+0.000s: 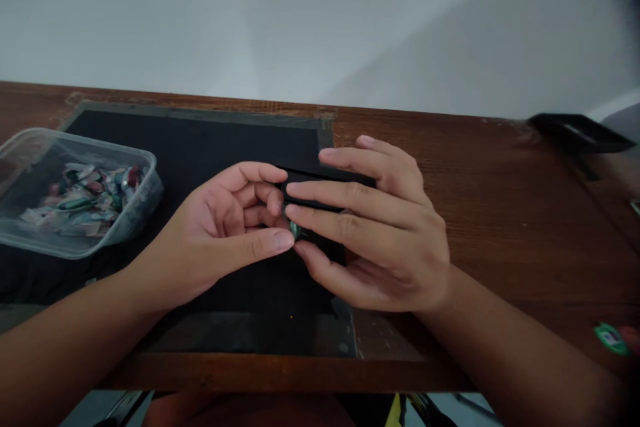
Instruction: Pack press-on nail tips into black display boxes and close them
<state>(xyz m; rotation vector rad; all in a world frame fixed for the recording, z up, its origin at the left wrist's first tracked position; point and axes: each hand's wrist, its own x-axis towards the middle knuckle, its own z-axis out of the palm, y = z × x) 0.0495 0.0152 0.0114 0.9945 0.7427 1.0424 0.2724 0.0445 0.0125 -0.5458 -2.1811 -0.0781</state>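
My left hand and my right hand meet over a black mat on a wooden table. Between the left thumb tip and the right fingertips sits a small green shiny object, pinched from both sides. A thin black flat box lies under the right fingers, mostly hidden by them. The left fingers curl inward, and the right fingers stretch out flat toward the left.
A clear plastic container with several small wrapped pieces in green, pink and silver stands at the left on the mat. A black tray-like object lies at the far right edge. A green round item sits near the right front.
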